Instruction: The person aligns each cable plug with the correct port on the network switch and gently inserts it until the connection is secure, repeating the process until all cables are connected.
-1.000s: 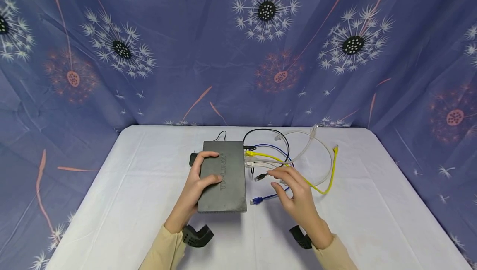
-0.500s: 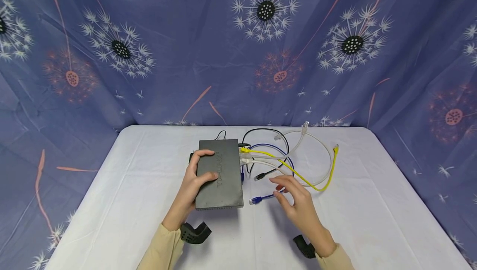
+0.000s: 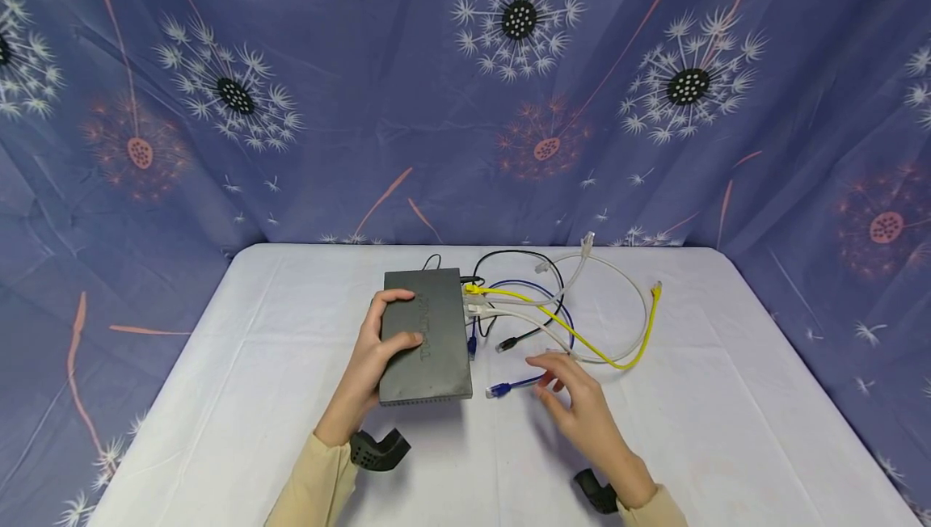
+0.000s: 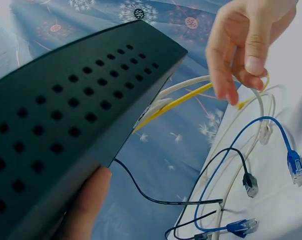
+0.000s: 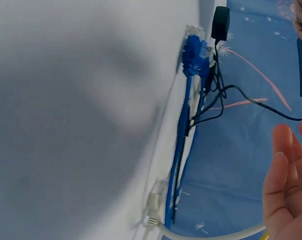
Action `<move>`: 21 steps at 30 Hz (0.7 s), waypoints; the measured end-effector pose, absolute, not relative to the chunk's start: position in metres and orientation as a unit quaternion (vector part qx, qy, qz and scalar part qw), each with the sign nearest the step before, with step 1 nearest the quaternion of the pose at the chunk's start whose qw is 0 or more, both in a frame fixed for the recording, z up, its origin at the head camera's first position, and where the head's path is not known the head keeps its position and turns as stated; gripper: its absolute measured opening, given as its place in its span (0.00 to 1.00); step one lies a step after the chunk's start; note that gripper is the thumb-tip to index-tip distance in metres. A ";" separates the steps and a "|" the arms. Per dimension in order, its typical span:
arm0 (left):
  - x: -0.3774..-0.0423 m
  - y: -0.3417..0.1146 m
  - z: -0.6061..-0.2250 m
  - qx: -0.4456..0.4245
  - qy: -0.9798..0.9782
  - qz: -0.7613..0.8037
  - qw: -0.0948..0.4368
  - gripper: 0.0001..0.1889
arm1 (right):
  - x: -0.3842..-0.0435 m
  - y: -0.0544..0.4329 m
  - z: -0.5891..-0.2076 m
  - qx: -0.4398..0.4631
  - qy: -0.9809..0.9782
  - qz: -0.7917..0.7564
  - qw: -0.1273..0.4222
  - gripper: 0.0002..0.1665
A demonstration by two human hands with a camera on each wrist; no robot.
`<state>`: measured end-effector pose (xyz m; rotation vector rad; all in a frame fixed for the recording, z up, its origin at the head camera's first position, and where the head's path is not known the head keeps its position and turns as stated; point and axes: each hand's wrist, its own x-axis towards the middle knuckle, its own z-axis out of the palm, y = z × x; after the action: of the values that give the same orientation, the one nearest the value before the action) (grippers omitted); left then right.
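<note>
Network box, dark grey and rectangular, carries lengthwise lettering that seems to read TP-LINK, faint and crowded by the left thumb. Its top is flat, and rows of small square holes pierce one side. It is raised over the worktop, left of the cable tangle. The left hand has it in a firm grip; the right hand has a released grip, fingers loosely bent near a blue cable. A yellow cable meets the box's right edge, where the sockets are hidden from above. The left wrist view cuts the box off.
</note>
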<state>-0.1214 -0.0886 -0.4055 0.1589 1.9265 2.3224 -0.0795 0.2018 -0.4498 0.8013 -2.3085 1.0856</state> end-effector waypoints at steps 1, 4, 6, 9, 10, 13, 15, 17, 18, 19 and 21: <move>-0.122 -0.089 -0.405 0.052 0.636 0.767 0.060 0.29 | -0.079 0.202 -0.451 0.291 -0.841 0.394 0.230 0.30; -0.122 -0.089 -0.405 0.051 0.635 0.768 0.061 0.29 | -0.079 0.202 -0.456 0.289 -0.845 0.395 0.216 0.31; -0.123 -0.090 -0.405 0.051 0.635 0.769 0.062 0.29 | -0.079 0.202 -0.460 0.284 -0.849 0.397 0.202 0.31; -0.123 -0.090 -0.405 0.051 0.633 0.770 0.063 0.29 | -0.078 0.203 -0.465 0.273 -0.856 0.400 0.182 0.31; -0.123 -0.090 -0.405 0.051 0.632 0.770 0.063 0.29 | -0.078 0.203 -0.467 0.269 -0.858 0.401 0.175 0.30; -0.123 -0.089 -0.405 0.051 0.633 0.770 0.060 0.29 | -0.079 0.204 -0.472 0.257 -0.865 0.403 0.155 0.30; -0.123 -0.089 -0.405 0.052 0.633 0.770 0.058 0.29 | -0.078 0.205 -0.474 0.247 -0.870 0.404 0.136 0.29; -0.123 -0.088 -0.405 0.052 0.634 0.770 0.056 0.29 | -0.078 0.205 -0.475 0.238 -0.876 0.402 0.120 0.29; -0.123 -0.088 -0.405 0.052 0.634 0.770 0.056 0.29 | -0.078 0.205 -0.475 0.234 -0.878 0.402 0.111 0.29; -0.122 -0.088 -0.405 0.052 0.634 0.770 0.056 0.29 | -0.078 0.205 -0.475 0.230 -0.881 0.402 0.102 0.29; -0.122 -0.088 -0.405 0.053 0.634 0.769 0.056 0.29 | -0.078 0.205 -0.476 0.225 -0.884 0.399 0.089 0.30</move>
<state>-0.1221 -0.0884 -0.4051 0.1611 1.9230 2.3343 -0.0785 0.2050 -0.4755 0.6704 -2.6299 1.1882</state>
